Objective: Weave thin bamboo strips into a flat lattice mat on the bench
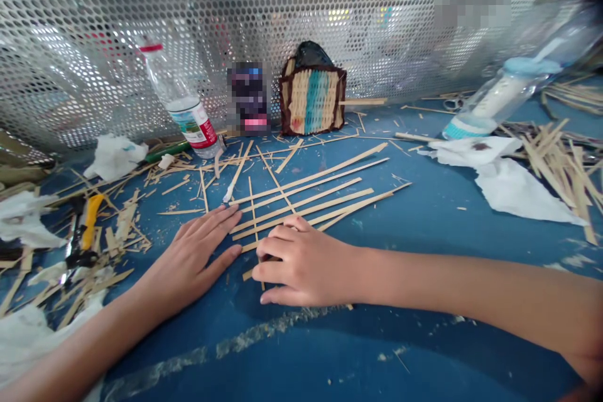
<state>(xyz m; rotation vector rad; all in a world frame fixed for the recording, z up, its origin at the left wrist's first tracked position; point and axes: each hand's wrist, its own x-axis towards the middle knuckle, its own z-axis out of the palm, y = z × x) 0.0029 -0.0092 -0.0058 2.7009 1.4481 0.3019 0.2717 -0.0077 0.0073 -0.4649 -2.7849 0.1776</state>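
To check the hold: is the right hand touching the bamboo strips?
Touching. The head view shows the right hand lying curled on the near ends of the bamboo strips.

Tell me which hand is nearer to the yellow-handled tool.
Left. The left hand lies flat on the table, right of the tool; the right hand rests curled on the strips, farther right.

Counted around the woven basket (313, 100)
Tallied in front: one left hand (198, 257), one right hand (299, 267), five long strips (311, 191); to its left one bottle (188, 116); to its right a second bottle (509, 91), two tissues (516, 191).
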